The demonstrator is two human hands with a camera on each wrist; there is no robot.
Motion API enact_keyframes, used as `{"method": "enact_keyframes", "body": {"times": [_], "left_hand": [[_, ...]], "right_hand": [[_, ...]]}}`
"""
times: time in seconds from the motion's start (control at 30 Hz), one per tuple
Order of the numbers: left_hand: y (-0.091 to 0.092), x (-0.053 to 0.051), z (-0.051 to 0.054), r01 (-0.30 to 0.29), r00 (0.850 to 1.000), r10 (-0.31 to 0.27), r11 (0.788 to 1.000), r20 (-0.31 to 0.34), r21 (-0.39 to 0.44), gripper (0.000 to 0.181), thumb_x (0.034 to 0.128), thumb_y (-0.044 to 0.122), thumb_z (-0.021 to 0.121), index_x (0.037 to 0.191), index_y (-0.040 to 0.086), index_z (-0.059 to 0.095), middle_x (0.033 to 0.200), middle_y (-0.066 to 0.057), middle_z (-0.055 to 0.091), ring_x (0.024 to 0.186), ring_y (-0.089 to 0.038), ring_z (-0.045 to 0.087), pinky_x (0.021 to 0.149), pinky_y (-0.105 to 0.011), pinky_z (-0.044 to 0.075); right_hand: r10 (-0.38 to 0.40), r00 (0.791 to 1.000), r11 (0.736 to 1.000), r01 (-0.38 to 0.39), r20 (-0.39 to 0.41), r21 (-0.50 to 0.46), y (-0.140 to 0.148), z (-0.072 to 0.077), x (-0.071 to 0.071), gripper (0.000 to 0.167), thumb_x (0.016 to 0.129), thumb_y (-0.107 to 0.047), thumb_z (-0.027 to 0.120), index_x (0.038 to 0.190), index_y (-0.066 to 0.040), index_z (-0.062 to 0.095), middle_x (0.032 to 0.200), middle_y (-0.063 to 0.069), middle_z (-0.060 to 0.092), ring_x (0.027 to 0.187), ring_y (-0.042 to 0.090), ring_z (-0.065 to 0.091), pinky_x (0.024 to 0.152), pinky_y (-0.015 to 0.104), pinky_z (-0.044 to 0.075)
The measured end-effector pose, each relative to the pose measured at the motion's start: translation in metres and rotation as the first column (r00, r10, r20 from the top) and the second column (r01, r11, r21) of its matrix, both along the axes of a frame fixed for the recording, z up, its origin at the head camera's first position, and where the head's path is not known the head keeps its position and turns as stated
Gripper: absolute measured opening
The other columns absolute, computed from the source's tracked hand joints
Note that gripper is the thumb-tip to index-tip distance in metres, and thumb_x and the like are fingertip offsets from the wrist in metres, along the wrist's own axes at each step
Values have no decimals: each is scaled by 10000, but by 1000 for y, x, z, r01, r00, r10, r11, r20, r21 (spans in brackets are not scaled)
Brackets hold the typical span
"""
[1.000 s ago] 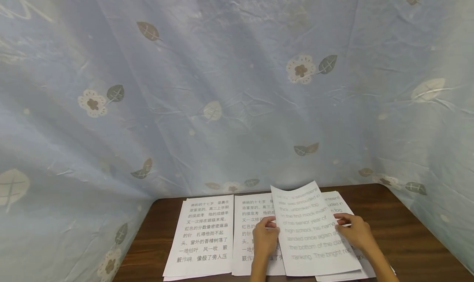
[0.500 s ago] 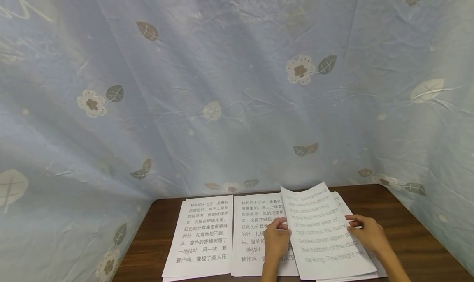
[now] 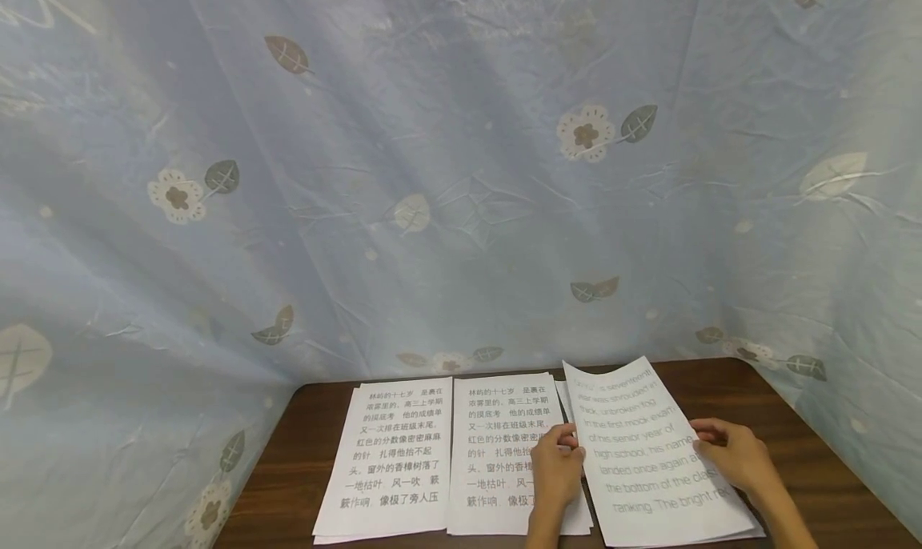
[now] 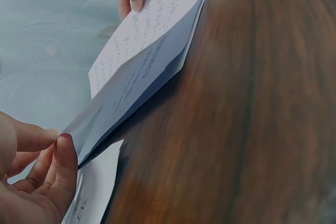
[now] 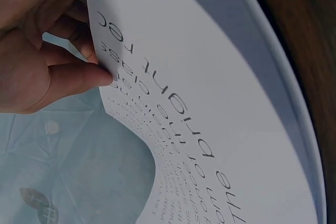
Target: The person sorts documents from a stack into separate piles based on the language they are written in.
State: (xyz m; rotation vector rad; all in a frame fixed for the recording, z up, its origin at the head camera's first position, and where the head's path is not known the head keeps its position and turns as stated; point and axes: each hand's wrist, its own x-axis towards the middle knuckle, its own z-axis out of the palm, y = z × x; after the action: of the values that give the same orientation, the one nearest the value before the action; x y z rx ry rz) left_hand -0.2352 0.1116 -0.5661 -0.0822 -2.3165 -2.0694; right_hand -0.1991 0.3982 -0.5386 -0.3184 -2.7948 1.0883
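A sheet of paper [image 3: 634,461] with large English print is held above the right-hand stack, its middle sagging between both hands. My left hand [image 3: 558,469] pinches its left edge between thumb and fingers; the left wrist view shows the thumb and fingertips [image 4: 65,142] meeting at the paper's edge. On the opposite edge, my right hand [image 3: 735,457] pinches the sheet, the thumb [image 5: 79,80] lying on the printed side. Beneath it, the lower sheets [image 4: 181,66] are mostly covered. Close beside my left hand lies the middle stack [image 3: 504,453] with Chinese print, partly hidden by that hand.
Another stack of Chinese-printed sheets [image 3: 389,453] lies at the left, next to the middle one. All rest on a dark brown wooden table [image 3: 814,469] with rounded far corners. A pale blue curtain [image 3: 461,173] with leaf and flower patterns hangs behind.
Both hands have carried the English-printed sheet to the right, from partly over the middle stack to over the right-hand stack. More of the middle stack now shows.
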Motion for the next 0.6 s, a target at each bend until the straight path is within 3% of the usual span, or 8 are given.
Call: {"method": "enact_keyframes", "body": {"times": [0.27,0.6], "left_hand": [[6,1,-1,6,1000,-6,1000,10,-21,364,883,-67,741,1230,41,760,942,7,682,662,-21,615,539,-168,499],[9,-1,-4,3,1000,-3,999,-13,-46,355,888,-52,742,1233,33,756,947,-3,688,717,-3,603,583,-172,500]], "right_hand": [[-7,1000,1000,7,-1,-15,4,-4,-1,423,942,-90,743,1322,86,683,1046,129,762,895,155,639,682,233,445],[-11,1000,1000,11,-27,10,6,-8,-3,395,962,-111,730,1313,67,699,1042,125,769,870,128,628,711,270,439]]}}
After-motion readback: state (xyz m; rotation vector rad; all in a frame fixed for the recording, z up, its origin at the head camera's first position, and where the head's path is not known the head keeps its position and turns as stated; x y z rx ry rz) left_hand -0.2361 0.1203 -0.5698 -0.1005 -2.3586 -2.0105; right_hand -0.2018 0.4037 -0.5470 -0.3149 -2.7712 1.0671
